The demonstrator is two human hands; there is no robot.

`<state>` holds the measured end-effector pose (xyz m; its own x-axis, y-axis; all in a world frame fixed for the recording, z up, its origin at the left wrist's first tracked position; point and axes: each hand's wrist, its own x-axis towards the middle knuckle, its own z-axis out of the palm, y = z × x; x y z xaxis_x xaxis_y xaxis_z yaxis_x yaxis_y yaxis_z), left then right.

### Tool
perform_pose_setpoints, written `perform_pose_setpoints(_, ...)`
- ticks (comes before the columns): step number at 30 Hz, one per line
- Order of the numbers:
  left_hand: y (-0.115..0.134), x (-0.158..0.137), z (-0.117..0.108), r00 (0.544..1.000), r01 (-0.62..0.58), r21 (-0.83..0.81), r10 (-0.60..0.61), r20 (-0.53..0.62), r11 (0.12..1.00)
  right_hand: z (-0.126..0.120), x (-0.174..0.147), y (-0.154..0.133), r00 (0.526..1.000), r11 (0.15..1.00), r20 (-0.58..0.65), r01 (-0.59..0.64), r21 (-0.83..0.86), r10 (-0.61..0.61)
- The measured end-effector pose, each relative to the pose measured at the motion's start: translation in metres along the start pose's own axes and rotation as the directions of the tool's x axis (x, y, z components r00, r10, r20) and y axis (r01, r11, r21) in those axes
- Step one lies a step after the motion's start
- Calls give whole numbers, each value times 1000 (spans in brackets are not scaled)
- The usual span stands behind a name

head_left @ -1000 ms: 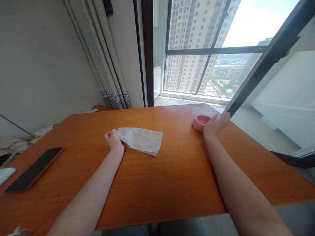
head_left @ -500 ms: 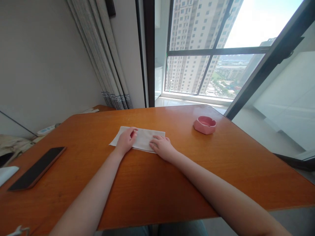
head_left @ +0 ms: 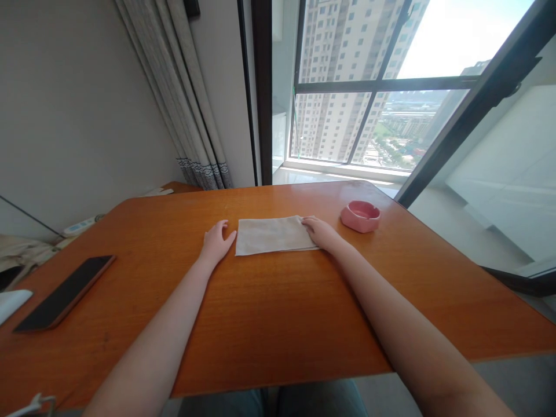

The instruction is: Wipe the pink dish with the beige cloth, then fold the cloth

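On our orange-brown wooden tabletop [head_left: 260,324]: off-white rectangular cloth [head_left: 271,236], left hand [head_left: 214,243] spread beside it, right hand [head_left: 324,233] on its right end, grip unclear. Dragging right, we could bump the pink faceted bowl [head_left: 358,221].

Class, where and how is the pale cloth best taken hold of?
Probably pinch the pale cloth by its left edge, coming from the left: it lies flat, that edge is uncovered, and the open left hand is right beside it. The right hand covers part of the right end.
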<state>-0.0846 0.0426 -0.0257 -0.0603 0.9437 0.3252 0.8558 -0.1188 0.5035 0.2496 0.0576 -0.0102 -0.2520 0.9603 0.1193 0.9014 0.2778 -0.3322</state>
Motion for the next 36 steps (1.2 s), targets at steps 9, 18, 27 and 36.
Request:
perform_pose_setpoints(9,6,0,0,993,-70,-70,76,91,995,1,-2,-7,977,968,-14,212,136,-212)
perform_pose_setpoints(18,7,2,-10,1000,-18,-237,15,-15,971,1,-8,-24,992,992,5,123,-19,-123)
perform_pose_setpoints(27,31,-11,-11,965,-253,49,255,-51,966,8,-18,-65,975,982,-133,170,-86,-180)
perform_pose_setpoints(36,55,-29,6,847,-347,69,281,452,935,28,-17,-59,992,986,125,49,-157,-29)
